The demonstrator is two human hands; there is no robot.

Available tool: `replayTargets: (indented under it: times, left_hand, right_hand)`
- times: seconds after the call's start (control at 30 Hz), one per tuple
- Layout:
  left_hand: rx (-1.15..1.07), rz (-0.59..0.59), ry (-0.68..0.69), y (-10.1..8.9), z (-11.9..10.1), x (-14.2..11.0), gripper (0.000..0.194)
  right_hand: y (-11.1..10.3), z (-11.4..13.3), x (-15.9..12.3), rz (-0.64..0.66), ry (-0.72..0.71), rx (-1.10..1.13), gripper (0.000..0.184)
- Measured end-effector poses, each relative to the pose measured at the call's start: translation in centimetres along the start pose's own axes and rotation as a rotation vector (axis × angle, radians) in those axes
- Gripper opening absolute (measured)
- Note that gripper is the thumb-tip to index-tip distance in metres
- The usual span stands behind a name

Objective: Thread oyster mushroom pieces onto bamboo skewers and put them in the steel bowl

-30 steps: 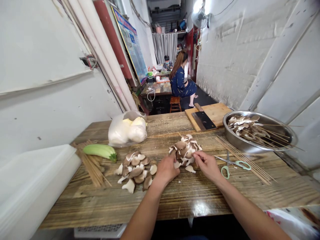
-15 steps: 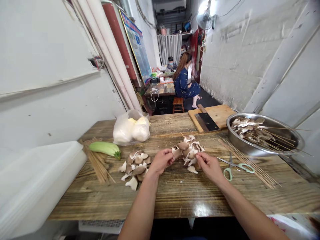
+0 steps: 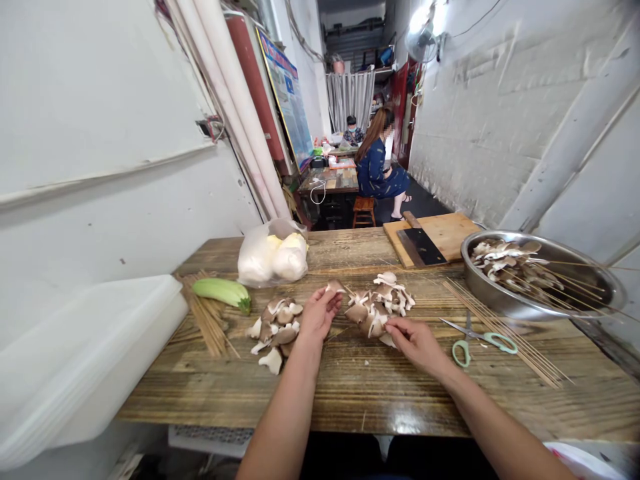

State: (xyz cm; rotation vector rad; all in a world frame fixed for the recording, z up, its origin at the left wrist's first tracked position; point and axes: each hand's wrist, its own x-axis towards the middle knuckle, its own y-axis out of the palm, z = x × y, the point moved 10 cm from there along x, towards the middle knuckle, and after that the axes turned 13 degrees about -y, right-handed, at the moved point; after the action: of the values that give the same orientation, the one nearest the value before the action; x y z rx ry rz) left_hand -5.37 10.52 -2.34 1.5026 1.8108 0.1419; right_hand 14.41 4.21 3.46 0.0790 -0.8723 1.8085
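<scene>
My left hand [image 3: 320, 313] is closed on an oyster mushroom piece [image 3: 335, 287], held a little above the wooden table, left of a loose heap of oyster mushrooms [image 3: 393, 293]. Thumb and fingers of my right hand [image 3: 414, 339] pinch the edge of a mushroom piece [image 3: 375, 325] at the near side of that heap. A second pile of oyster mushrooms [image 3: 280, 327] lies to the left of my left hand. Thin skewers poke out near the heap, partly hidden by mushrooms. Green-handled scissors [image 3: 485, 340] lie open to the right of my right hand.
A steel basin [image 3: 545, 313] holds mushrooms and skewers. Bamboo skewers [image 3: 505, 333] lie beside the scissors, more [image 3: 207, 320] under a green gourd [image 3: 220, 293]. Farther back are a bagged white item [image 3: 273, 260], a cutting board [image 3: 450, 233] and a cleaver [image 3: 425, 247]. Two people sit beyond.
My left hand has drawn away from the heap with a mushroom piece. My right hand still pinches at the heap, slightly lower left in relation to the scissors. The view has swung left.
</scene>
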Motion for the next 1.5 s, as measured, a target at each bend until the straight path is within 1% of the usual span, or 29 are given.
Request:
replayTargets:
  times: [0.2, 0.27, 0.37, 0.43, 0.53, 0.63, 0.77, 1.0, 1.1, 1.27, 1.37, 1.5]
  left_hand:
    - [-0.167, 0.025, -0.145, 0.3, 1.5, 0.6, 0.010]
    - [-0.187, 0.029, -0.142, 0.4, 1.3, 0.5, 0.006]
    - [-0.168, 0.017, -0.128, 0.5, 1.0, 0.2, 0.006]
    - [-0.143, 0.005, -0.139, 0.5, 1.1, 0.0, 0.008]
    - [-0.121, 0.020, -0.150, 0.7, 1.3, 0.0, 0.003]
    - [-0.118, 0.031, -0.158, 0.7, 1.6, 0.2, 0.007]
    - [-0.131, 0.066, -0.179, 1.0, 1.8, 0.4, 0.007]
    - [-0.122, 0.130, -0.133, 1.5, 1.2, 0.2, 0.011]
    - [-0.131, 0.116, -0.137, 1.4, 1.1, 0.1, 0.009]
    - [-0.142, 0.064, -0.223, 0.9, 2.0, 0.1, 0.006]
    - [-0.178, 0.077, -0.245, 1.1, 2.2, 0.1, 0.006]
    - [-0.176, 0.104, -0.231, 1.2, 2.0, 0.1, 0.006]
  right_hand:
    - [1.7, 0.0, -0.3, 0.099, -0.016, -0.043, 0.031]
    - [2.0, -0.1, -0.3, 0.119, -0.014, -0.063, 0.031]
    - [2.1, -0.3, -0.4, 0.133, -0.003, -0.101, 0.031]
    - [2.1, -0.4, -0.4, 0.132, -0.001, -0.114, 0.031]
    - [2.0, -0.4, -0.4, 0.125, -0.001, -0.118, 0.031]
    - [1.9, -0.3, -0.4, 0.119, -0.003, -0.122, 0.032]
    - [1.7, -0.3, -0.4, 0.104, -0.002, -0.120, 0.031]
    - [1.3, -0.5, -0.3, 0.063, 0.015, -0.094, 0.029]
    - [1.4, -0.3, -0.3, 0.061, -0.001, -0.086, 0.030]
    - [1.5, -0.4, -0.3, 0.077, 0.005, -0.106, 0.030]
    - [1.4, -0.5, -0.3, 0.071, 0.015, -0.111, 0.030]
    - [1.3, -0.5, -0.3, 0.061, 0.013, -0.109, 0.029]
